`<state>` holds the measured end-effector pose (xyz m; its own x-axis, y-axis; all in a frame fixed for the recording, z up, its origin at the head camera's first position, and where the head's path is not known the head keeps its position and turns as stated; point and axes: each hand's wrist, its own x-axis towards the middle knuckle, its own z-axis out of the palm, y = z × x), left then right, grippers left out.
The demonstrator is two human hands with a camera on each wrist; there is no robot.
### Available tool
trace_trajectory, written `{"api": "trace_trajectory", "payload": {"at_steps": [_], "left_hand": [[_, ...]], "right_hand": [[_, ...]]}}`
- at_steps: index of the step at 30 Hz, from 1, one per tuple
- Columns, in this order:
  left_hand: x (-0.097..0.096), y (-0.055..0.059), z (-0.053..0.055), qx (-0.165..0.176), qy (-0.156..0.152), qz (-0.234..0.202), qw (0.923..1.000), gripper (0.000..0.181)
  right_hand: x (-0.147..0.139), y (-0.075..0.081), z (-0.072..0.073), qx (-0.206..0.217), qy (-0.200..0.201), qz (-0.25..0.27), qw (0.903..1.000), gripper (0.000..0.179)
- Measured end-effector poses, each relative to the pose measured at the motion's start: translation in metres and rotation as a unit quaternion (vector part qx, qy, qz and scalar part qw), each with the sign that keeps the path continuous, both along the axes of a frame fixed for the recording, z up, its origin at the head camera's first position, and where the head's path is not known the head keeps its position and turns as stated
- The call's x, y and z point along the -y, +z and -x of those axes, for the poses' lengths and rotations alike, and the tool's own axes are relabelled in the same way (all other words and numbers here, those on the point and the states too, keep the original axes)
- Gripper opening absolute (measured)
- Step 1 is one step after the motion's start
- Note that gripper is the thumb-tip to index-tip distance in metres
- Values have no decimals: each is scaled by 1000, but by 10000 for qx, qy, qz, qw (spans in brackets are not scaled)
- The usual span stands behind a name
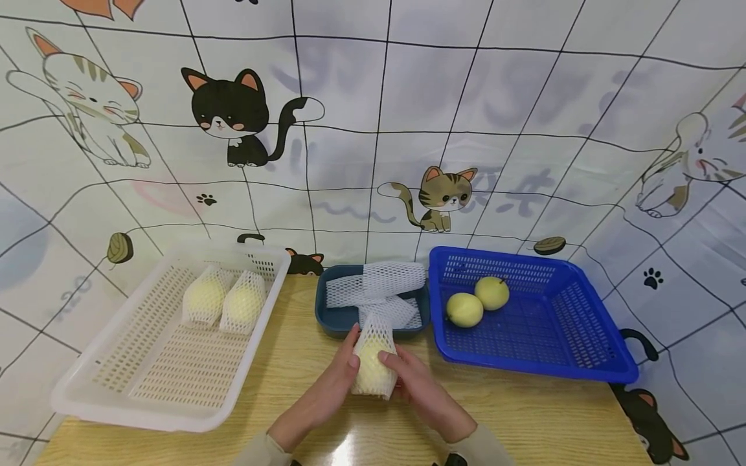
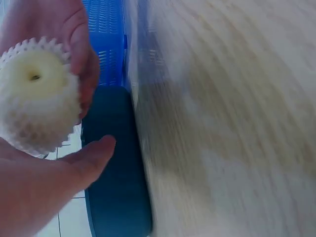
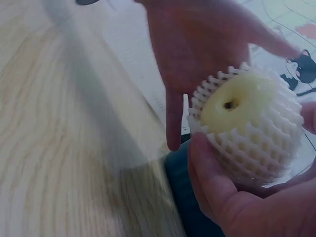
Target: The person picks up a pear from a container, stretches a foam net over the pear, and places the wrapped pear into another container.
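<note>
In the head view a pale yellow pear (image 1: 374, 370) in a white foam net sleeve is held over the table's front middle. My right hand (image 1: 424, 389) grips it, thumb across the front; the right wrist view shows its fingers (image 3: 217, 182) curled round the netted pear (image 3: 247, 118). My left hand (image 1: 323, 388) is at the pear's left side, with its palm turned to it and fingers straight. The pear's bare end with a dark dimple pokes out of the sleeve's opening. Behind it, a dark teal bin (image 1: 335, 320) contains several empty foam sleeves (image 1: 393, 279).
A white basket (image 1: 146, 414) on the left contains two netted pears (image 1: 243, 303). On the right a blue basket (image 1: 542, 323) contains two bare yellow-green pears (image 1: 464, 310). A cat-print cloth (image 1: 350, 162) hangs behind the wooden table (image 1: 524, 414).
</note>
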<state>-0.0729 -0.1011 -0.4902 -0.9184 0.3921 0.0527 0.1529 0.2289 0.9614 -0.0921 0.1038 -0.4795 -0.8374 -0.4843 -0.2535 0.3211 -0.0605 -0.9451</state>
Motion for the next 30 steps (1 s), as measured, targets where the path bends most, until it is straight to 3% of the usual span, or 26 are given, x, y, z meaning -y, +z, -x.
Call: {"api": "trace_trajectory", "payload": {"at_steps": [2, 4, 8, 11, 21, 26, 30], "left_hand": [[2, -3, -1, -444, 141, -114, 9988, 75], [5, -6, -1, -1105, 366, -203, 9930, 78], [8, -11, -1, -2468, 871, -96, 9651, 72], [7, -12, 0, -3057, 1029, 47, 9465, 61], [6, -15, 2, -3927, 1369, -118, 9093, 43], [9, -17, 3, -4158, 1295, -541, 8985, 31], [9, -16, 5, -4338, 1299, -624, 8894, 23]], "right_hand": [[-1, 1, 1, 179, -198, 148, 9995, 61], [-2, 2, 1, 263, -426, 235, 9985, 58], [-4, 5, 2, 231, -688, 254, 9970, 58], [-4, 6, 2, 170, -643, 346, 9972, 59], [2, 10, 0, 228, -211, 751, 9967, 65], [-1, 12, 0, 169, 157, 874, 9959, 66], [-2, 12, 0, 63, 248, 862, 9959, 67]]}}
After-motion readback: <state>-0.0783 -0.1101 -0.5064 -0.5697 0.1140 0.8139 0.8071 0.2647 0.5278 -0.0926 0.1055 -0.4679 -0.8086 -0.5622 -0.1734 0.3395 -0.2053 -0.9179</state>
